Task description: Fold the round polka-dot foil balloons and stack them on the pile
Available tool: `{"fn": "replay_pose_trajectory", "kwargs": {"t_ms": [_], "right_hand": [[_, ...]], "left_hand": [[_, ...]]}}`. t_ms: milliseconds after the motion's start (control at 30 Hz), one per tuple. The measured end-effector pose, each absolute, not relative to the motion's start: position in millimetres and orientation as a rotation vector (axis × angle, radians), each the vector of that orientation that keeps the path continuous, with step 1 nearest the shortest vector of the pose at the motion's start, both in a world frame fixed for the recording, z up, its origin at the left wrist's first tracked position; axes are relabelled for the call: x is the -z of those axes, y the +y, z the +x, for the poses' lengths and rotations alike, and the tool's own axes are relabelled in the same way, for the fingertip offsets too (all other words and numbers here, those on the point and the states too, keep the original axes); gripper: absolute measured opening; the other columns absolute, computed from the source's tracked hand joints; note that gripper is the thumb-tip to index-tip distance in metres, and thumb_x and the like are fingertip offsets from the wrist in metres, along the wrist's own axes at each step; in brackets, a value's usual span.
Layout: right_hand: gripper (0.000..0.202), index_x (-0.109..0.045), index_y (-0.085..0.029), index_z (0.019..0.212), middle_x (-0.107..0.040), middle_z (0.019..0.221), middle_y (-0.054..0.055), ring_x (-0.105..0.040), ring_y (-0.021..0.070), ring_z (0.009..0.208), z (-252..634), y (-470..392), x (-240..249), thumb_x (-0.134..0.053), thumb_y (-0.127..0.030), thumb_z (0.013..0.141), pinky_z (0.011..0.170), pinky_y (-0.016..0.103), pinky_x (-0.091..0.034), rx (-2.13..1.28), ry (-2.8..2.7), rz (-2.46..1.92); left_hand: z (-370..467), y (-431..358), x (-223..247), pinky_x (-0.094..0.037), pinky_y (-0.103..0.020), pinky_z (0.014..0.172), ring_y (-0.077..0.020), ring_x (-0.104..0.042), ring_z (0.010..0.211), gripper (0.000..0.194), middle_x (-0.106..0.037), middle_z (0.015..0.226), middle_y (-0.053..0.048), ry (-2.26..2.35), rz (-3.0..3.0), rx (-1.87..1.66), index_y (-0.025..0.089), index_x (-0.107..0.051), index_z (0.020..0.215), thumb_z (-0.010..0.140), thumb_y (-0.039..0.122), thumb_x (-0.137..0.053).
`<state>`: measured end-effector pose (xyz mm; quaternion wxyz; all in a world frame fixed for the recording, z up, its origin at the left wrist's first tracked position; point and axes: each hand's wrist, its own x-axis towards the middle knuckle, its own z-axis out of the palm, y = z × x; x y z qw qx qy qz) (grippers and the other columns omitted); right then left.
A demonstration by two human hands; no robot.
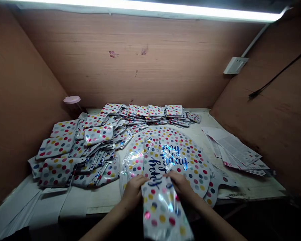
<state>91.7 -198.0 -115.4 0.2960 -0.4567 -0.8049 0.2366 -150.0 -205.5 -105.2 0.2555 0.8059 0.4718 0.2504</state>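
Observation:
A polka-dot foil balloon (pixel 163 207), folded into a long strip with blue lettering, lies between my hands and hangs over the table's front edge. My left hand (pixel 134 190) grips its left side, fingers closed. On its right side my right hand (pixel 181 185) is closed on the same foil. The strip's far part rests on flat round dotted balloons (pixel 195 167) with blue "birthday" lettering. Folded dotted packets (pixel 57 170) are heaped to the left, and more stacked packets (pixel 174 110) line the back.
Printed paper sheets (pixel 238 150) are fanned out at the right. White cards or sheets (pixel 50 204) lie at the front left. A pink-lidded cup (pixel 72 100) stands in the back left corner. Wooden panels enclose the table (pixel 107 206), with a lamp tube (pixel 145 8) above.

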Motion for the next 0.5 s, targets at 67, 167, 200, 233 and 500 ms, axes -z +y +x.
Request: {"fn": "replay_pose_trajectory", "kwargs": {"t_ms": [67, 167, 200, 233, 500], "right_hand": [[0.026, -0.069, -0.019, 0.084, -0.071, 0.081, 0.005, -0.066, 0.0201, 0.077, 81, -180, 112, -0.043, -0.021, 0.086, 0.066, 0.026, -0.049, -0.741, -1.931, -1.518], [0.028, -0.066, -0.02, 0.077, -0.071, 0.078, 0.006, -0.065, 0.0216, 0.078, 66, -154, 111, -0.04, -0.022, 0.087, 0.063, 0.025, -0.045, -0.728, -1.779, -1.771], [0.028, -0.065, -0.019, 0.075, -0.07, 0.077, 0.006, -0.065, 0.0212, 0.076, 62, -148, 111, -0.04, -0.023, 0.087, 0.062, 0.025, -0.044, -0.719, -1.761, -1.807], [0.027, -0.064, -0.019, 0.074, -0.069, 0.074, 0.006, -0.064, 0.0206, 0.072, 61, -144, 111, -0.041, -0.024, 0.088, 0.06, 0.025, -0.043, -0.713, -1.742, -1.844], [0.032, -0.055, -0.014, 0.118, -0.063, 0.108, 0.015, -0.06, 0.0264, 0.097, 45, -167, 95, -0.038, -0.024, 0.093, 0.078, 0.037, -0.049, -0.135, -1.805, -1.822]], "left_hand": [[-142, -199, 99, -0.047, -0.026, 0.069, -0.0196, -0.066, 0.083, 0.022, -0.071, 0.09, -0.004, 1.618, 1.837, -0.617, 0.021, -0.065, 0.103, 0.085, 0.019, -0.051], [-127, -183, 89, -0.043, -0.026, 0.068, -0.0206, -0.066, 0.084, 0.033, -0.071, 0.087, -0.005, 1.911, 1.58, -0.639, 0.018, -0.051, 0.123, 0.091, 0.024, -0.046], [-122, -179, 87, -0.042, -0.026, 0.068, -0.0206, -0.066, 0.084, 0.037, -0.071, 0.087, -0.005, 1.955, 1.556, -0.653, 0.017, -0.044, 0.129, 0.093, 0.025, -0.044], [-118, -175, 86, -0.041, -0.026, 0.067, -0.0205, -0.066, 0.084, 0.041, -0.071, 0.088, -0.006, 1.992, 1.548, -0.642, 0.016, -0.039, 0.133, 0.094, 0.025, -0.043], [-95, -158, 82, -0.042, -0.027, 0.063, -0.0235, -0.067, 0.076, 0.045, -0.069, 0.08, -0.009, 2.151, 1.713, -0.237, 0.012, -0.036, 0.136, 0.094, 0.028, -0.044]]}}
